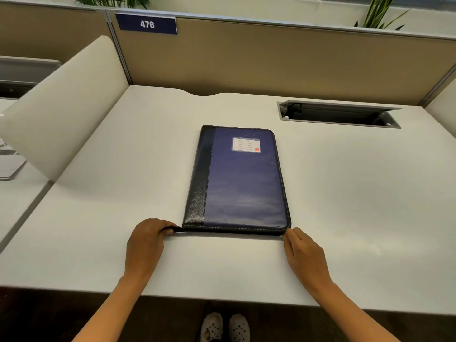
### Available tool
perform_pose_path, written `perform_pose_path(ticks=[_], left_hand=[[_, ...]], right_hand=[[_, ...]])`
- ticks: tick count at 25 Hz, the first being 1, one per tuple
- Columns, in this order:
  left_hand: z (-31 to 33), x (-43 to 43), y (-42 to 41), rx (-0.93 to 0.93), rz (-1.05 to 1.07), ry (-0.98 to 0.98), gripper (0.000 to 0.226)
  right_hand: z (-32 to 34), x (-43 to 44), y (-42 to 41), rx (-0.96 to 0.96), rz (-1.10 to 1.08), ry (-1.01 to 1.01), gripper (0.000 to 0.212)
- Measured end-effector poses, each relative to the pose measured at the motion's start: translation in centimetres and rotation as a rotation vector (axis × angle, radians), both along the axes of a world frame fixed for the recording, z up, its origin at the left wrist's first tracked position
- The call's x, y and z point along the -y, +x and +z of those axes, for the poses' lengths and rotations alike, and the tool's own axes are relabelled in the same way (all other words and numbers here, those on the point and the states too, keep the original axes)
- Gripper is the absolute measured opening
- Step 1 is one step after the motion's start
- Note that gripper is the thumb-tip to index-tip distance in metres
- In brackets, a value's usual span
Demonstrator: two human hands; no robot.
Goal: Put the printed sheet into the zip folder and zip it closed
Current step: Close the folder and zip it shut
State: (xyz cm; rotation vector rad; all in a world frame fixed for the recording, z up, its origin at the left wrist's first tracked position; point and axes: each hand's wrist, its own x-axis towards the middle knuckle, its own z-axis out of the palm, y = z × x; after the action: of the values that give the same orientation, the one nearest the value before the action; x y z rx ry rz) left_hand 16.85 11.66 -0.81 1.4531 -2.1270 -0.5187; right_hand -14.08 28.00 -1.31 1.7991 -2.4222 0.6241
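1. Head view shows both bare forearms reaching forward over the near edge of the desk (98,243), hands resting low on its white top.
2. The left hand (145,240) is curled, its thumb and fingers pinched on a short black tab (175,229) that sticks out from the near left corner of the folder.
3. The right hand (304,253) lies with fingers together and nearly straight, their tips touching the near right corner of the folder; it grips nothing that can be seen.
4. The folder (241,183) lies flat and closed around the middle of the desk, long side running away from the person, its near edge between the two hands. It is dark blue with a black strip along its left side.
5. No sheet shows outside the folder.
6. A white lined label (246,144) with a small red mark sits near the folder's far edge; no writing on it can be read.
7. A blue plate (147,24) on the partition behind the desk's far left corner reads "476".
8. A grey cable hatch (339,114) stands open by the far right corner.
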Motion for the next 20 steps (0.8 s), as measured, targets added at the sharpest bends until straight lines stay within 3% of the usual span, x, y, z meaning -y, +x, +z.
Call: perform_pose_path(ticks=[4,8,14,17,20], left_hand=[[0.7,-0.8,-1.6,0.024,0.038,0.004,0.026],[0.4,-2.7,-6.1,0.091,-0.24,-0.243,0.039],[-1.5,-3.9,-16.9,0.225,-0.682,-0.391,0.056],[-2.2,-3.1,-19.3,0.345,-0.731,-0.46,0.067],[-3.1,-2.7,-19.4,0.381,-0.754,-0.531,0.057]], right_hand=[[-0.4,-0.3,0.2,0.29,-0.11,-0.106,0.004],[-0.2,-0.3,1.2,0.538,-0.278,-0.214,0.01],[-0.4,-0.5,1.4,0.485,-0.24,-0.245,0.017],[-0.6,-0.5,1.2,0.463,-0.215,-0.254,0.017],[-0.7,-0.4,1.3,0.426,-0.229,-0.288,0.014]])
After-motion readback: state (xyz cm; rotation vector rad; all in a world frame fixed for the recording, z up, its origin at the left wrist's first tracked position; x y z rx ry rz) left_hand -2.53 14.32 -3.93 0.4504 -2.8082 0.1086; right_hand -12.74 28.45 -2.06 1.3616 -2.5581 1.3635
